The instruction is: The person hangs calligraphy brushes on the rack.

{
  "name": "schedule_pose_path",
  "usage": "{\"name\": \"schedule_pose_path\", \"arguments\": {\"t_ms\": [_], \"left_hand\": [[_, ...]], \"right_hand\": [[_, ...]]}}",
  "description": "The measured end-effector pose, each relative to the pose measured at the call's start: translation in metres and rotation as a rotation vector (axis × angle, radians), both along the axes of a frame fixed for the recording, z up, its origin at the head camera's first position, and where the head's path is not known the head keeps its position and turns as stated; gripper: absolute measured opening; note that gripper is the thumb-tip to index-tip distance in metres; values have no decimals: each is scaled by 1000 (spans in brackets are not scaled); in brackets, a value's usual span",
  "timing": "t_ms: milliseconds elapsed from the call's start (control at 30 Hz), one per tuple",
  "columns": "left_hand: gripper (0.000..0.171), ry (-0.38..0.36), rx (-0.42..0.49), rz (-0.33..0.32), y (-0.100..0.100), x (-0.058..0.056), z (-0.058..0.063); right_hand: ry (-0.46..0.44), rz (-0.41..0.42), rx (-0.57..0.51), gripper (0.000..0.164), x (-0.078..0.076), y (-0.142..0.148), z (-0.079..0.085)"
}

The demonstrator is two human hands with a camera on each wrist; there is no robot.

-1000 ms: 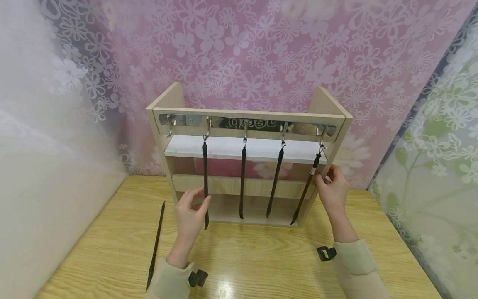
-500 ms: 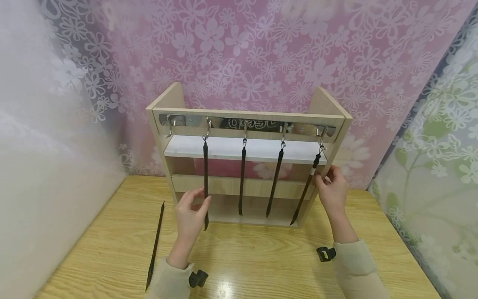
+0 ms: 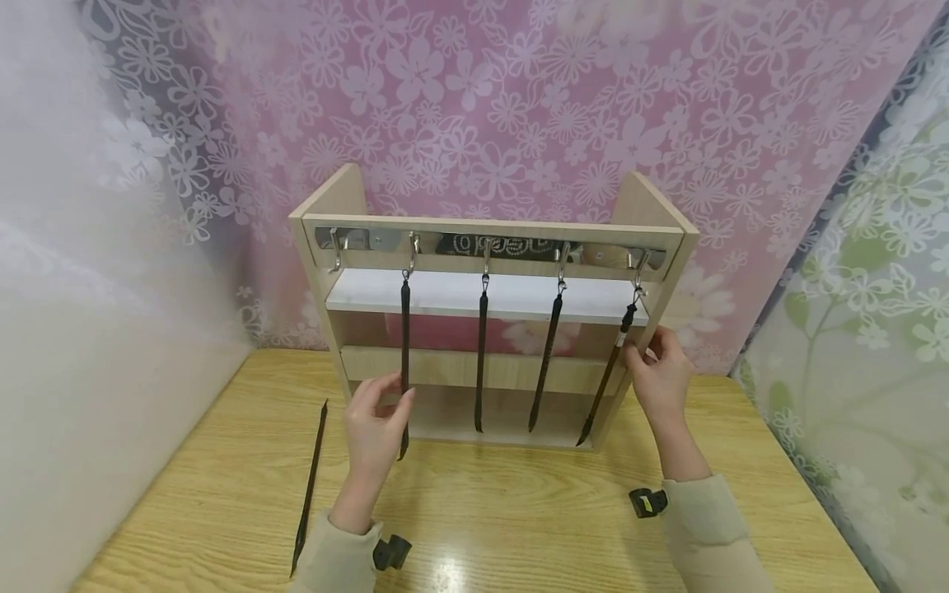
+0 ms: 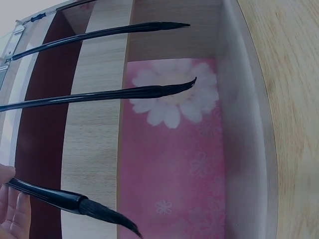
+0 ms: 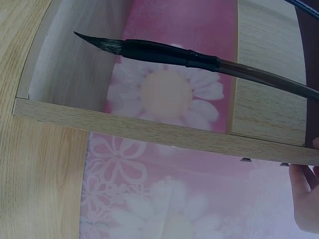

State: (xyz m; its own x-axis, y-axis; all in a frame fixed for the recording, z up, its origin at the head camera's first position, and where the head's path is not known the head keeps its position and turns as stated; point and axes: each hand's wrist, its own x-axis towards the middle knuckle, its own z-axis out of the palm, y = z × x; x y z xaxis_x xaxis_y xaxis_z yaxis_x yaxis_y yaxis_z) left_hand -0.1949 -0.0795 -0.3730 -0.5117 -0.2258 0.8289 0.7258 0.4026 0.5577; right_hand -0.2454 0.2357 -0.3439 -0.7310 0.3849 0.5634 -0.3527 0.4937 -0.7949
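Observation:
In the head view my left hand (image 3: 374,420) pinches a dark calligraphy brush (image 3: 405,329) between thumb and fingers, partway down its handle. The brush's cord loop is at the second hook (image 3: 414,251) from the left, and its curved bristle tip (image 4: 112,214) points down below the hand. My right hand (image 3: 660,379) grips the right side panel (image 3: 638,362) of a wooden shelf, with fingers round its outer face. Close to that hand hangs a brown-handled brush (image 3: 610,371) from the rightmost hook. Two more dark brushes, a middle brush (image 3: 481,362) and its right neighbour (image 3: 545,362), hang between.
One more dark brush (image 3: 310,486) lies on the wooden table (image 3: 504,527), left of my left forearm. The leftmost hook (image 3: 335,249) carries no brush. A white board (image 3: 445,290) crosses the shelf behind the brushes. Floral cloth (image 3: 474,99) stands behind.
My left hand has shifted slightly left, swinging the lower end of its brush left too. The neighbouring brushes sway a little. My right hand stays in place on the side panel.

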Motion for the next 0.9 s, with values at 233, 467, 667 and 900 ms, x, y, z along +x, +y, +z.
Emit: {"name": "schedule_pose_path", "arguments": {"t_ms": [233, 467, 667, 900], "left_hand": [[26, 6, -4, 1, 0, 0, 1], [25, 25, -7, -8, -2, 0, 1], [26, 21, 1, -22, -7, -12, -14], [27, 16, 9, -29, -10, -20, -28]], "right_hand": [[-9, 10, -14, 29, -15, 11, -15], [-26, 19, -9, 29, -13, 12, -14], [-25, 21, -13, 29, -14, 12, -14], [-27, 23, -29, 31, -13, 11, -14]]}}
